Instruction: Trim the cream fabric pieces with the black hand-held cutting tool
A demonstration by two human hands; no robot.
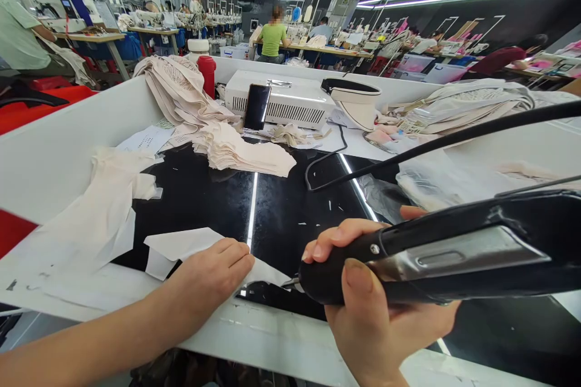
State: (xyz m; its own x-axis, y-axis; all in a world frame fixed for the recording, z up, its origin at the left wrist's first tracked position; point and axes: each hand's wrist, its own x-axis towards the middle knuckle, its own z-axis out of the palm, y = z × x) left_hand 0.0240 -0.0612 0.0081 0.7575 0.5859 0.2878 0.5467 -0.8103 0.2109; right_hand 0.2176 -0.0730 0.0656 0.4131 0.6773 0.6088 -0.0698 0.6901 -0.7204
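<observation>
My left hand (pixel 216 275) is closed on a pale fabric piece (pixel 181 244) at the front edge of the black glossy tabletop (pixel 281 217). In my right hand (pixel 376 308) is a black handheld tool (pixel 436 254) with a metal plate on its side. Its thin metal tip points left and meets the right end of the fabric piece, just right of my left hand. Thumb and fingers wrap round the tool's front part.
A stack of cut fabric (pixel 249 154), a phone (pixel 257 107), a white machine (pixel 281 100) and a red bottle (pixel 207 75) stand behind. Pale fabric (pixel 100 205) lies left. A black cable (pixel 408 157) crosses the right side. People sit in the background.
</observation>
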